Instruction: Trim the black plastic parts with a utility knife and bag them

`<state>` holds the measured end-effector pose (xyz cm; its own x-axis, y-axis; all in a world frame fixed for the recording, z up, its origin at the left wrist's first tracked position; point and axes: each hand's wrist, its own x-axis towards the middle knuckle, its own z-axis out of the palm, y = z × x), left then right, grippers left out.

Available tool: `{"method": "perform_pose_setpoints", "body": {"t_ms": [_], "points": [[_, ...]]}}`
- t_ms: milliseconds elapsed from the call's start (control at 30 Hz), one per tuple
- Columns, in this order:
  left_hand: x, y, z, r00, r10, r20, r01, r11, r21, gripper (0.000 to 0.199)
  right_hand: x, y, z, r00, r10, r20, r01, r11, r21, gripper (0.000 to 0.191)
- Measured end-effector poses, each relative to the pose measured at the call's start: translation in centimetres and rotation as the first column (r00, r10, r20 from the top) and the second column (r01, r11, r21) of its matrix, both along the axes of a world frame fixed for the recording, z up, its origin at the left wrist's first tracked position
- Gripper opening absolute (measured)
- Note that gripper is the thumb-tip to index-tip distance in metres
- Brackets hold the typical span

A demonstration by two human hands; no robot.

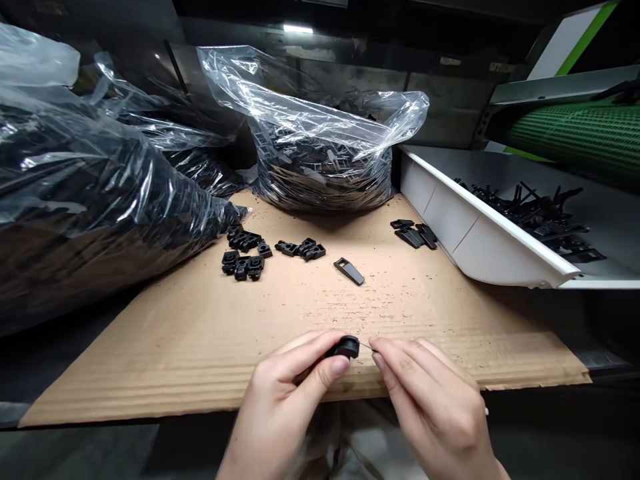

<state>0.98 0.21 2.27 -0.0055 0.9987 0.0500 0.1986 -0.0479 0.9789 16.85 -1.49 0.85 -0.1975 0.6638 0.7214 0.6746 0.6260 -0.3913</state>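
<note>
Near the front edge of the cardboard, my left hand (pixel 295 387) is closed around a black plastic part (pixel 349 347), its rounded end sticking out past thumb and forefinger. My right hand (pixel 430 393) pinches a thin metal-tipped tool (pixel 365 345) whose tip points at that rounded end; whether they touch I cannot tell. The rest of the tool is hidden in the hand. Beyond my hands lies a single flat black tapered piece (pixel 349 271) with a square opening. Small black blocky parts (pixel 243 265) lie in groups to the left, and several tapered pieces (pixel 415 233) lie at the right.
A cardboard sheet (pixel 190 347) covers the worktop, with dark shavings scattered on it. A clear bag (pixel 320 160) of black parts stands at the back, and a larger bag (pixel 100 193) bulges in from the left. On the right, a white tray (pixel 465 227) holds loose black pieces.
</note>
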Motion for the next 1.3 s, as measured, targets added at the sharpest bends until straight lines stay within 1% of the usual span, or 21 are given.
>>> {"method": "perform_pose_setpoints", "body": {"t_ms": [100, 200, 267, 333, 400, 500, 533, 567, 600, 700, 733, 767, 800, 833, 900, 933, 967, 1000, 1033, 1200, 1300], "points": [[-0.2, 0.1, -0.4, 0.999, -0.034, -0.015, 0.034, 0.999, 0.040, 0.023, 0.0, 0.0, 0.1, 1.000, 0.011, -0.010, -0.012, 0.999, -0.048, 0.024], [-0.5, 0.2, -0.5, 0.999, -0.031, -0.015, 0.032, 0.997, 0.074, 0.025, 0.1, 0.0, 0.6, 0.997, 0.043, -0.068, -0.058, 0.970, -0.235, 0.016], [-0.7, 0.2, -0.5, 0.999, -0.043, -0.008, 0.043, 0.994, 0.101, 0.025, 0.2, 0.1, 1.3, 0.989, 0.071, -0.130, -0.120, 0.900, -0.420, 0.016], [-0.7, 0.2, -0.5, 0.997, -0.073, 0.009, 0.071, 0.988, 0.134, 0.027, 0.1, 0.1, 1.9, 0.979, 0.097, -0.179, -0.184, 0.802, -0.568, 0.025], [-0.7, 0.2, -0.4, 0.995, -0.095, 0.024, 0.090, 0.984, 0.157, 0.029, -0.1, 0.0, 2.4, 0.972, 0.112, -0.207, -0.221, 0.739, -0.637, 0.028], [-0.7, 0.2, -0.6, 0.994, -0.107, 0.033, 0.100, 0.980, 0.172, 0.033, -0.2, 0.0, 2.6, 0.957, 0.110, -0.269, -0.270, 0.683, -0.679, 0.030], [-0.8, 0.3, -0.6, 0.993, -0.114, 0.032, 0.107, 0.979, 0.176, 0.033, -0.1, 0.1, 2.6, 0.945, 0.105, -0.310, -0.303, 0.638, -0.708, 0.031], [-0.8, 0.3, -0.7, 0.992, -0.122, 0.030, 0.115, 0.977, 0.177, 0.034, 0.1, 0.3, 2.5, 0.923, 0.097, -0.373, -0.360, 0.567, -0.741, 0.031], [-0.8, 0.3, -0.7, 0.991, -0.131, 0.026, 0.124, 0.976, 0.180, 0.034, 0.3, 0.6, 2.4, 0.884, 0.090, -0.458, -0.445, 0.461, -0.768, 0.030], [-0.7, 0.2, -0.7, 0.989, -0.147, -0.001, 0.144, 0.969, 0.203, 0.032, 1.2, 1.5, 2.5, 0.718, 0.074, -0.692, -0.695, 0.022, -0.719, 0.026], [-0.7, 0.2, -0.6, 0.989, -0.148, -0.012, 0.147, 0.964, 0.222, 0.032, 1.4, 1.6, 2.6, 0.683, 0.077, -0.726, -0.723, -0.069, -0.688, 0.026], [-0.7, 0.2, -0.6, 0.989, -0.146, -0.025, 0.148, 0.959, 0.243, 0.031, 1.6, 1.7, 2.8, 0.681, 0.094, -0.726, -0.721, -0.090, -0.687, 0.026], [-0.6, 0.1, -0.6, 0.989, -0.142, -0.041, 0.148, 0.952, 0.268, 0.031, 1.6, 1.6, 3.0, 0.717, 0.114, -0.688, -0.690, -0.024, -0.724, 0.026], [-0.6, 0.0, -0.7, 0.989, -0.135, -0.060, 0.146, 0.946, 0.290, 0.031, 1.5, 1.4, 3.2, 0.782, 0.119, -0.612, -0.624, 0.123, -0.772, 0.027], [-0.6, -0.1, -0.9, 0.988, -0.114, -0.108, 0.145, 0.929, 0.342, 0.032, 1.1, 0.7, 3.4, 0.907, 0.063, -0.415, -0.394, 0.474, -0.788, 0.029], [-0.6, -0.2, -1.1, 0.986, -0.102, -0.134, 0.146, 0.917, 0.371, 0.032, 0.9, 0.4, 3.3, 0.943, 0.024, -0.332, -0.281, 0.594, -0.754, 0.030], [-0.6, -0.2, -1.3, 0.984, -0.091, -0.155, 0.147, 0.904, 0.402, 0.033, 0.7, 0.1, 3.2, 0.961, -0.003, -0.277, -0.204, 0.666, -0.717, 0.030], [-0.6, -0.3, -1.4, 0.982, -0.081, -0.173, 0.149, 0.889, 0.433, 0.033, 0.5, -0.1, 3.0, 0.968, -0.010, -0.250, -0.171, 0.701, -0.692, 0.028], [-0.6, -0.3, -1.6, 0.979, -0.074, -0.190, 0.155, 0.875, 0.459, 0.034, 0.3, -0.2, 2.7, 0.970, -0.002, -0.242, -0.169, 0.712, -0.682, 0.027], [-0.5, -0.1, -2.1, 0.961, -0.054, -0.273, 0.195, 0.831, 0.522, 0.034, 0.3, -0.1, 2.2, 0.973, 0.038, -0.227, -0.188, 0.700, -0.689, 0.027], [-0.5, -0.3, -2.2, 0.949, -0.041, -0.314, 0.210, 0.824, 0.526, 0.034, 0.5, 0.1, 2.5, 0.977, 0.056, -0.206, -0.191, 0.664, -0.723, 0.029]]}}
